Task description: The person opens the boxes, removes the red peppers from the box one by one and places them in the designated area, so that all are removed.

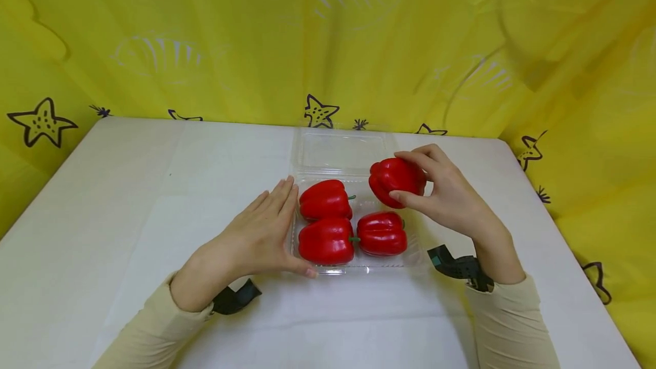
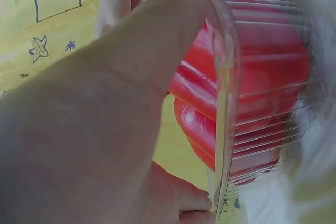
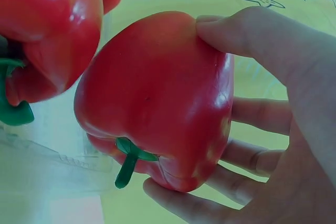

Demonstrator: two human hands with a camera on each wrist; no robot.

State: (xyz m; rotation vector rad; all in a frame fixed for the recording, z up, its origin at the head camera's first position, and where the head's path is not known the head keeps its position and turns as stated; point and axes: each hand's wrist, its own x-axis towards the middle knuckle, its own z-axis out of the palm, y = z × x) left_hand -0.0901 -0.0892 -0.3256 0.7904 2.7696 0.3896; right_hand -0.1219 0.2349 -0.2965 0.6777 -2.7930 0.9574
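I see the right hand (image 1: 453, 195) grip a glossy red pepper (image 1: 393, 180), stem (image 3: 126, 171) visible only from that wrist; the left hand (image 1: 262, 236) is straight-fingered.

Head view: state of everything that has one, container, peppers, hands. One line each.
Clear plastic container: open, clear lid laid back
Three glossy red bell peppers: inside, on their sides
Fourth red bell pepper: held at container's far right
Right hand: gripping it
Left hand: fingers extended along container's left edge
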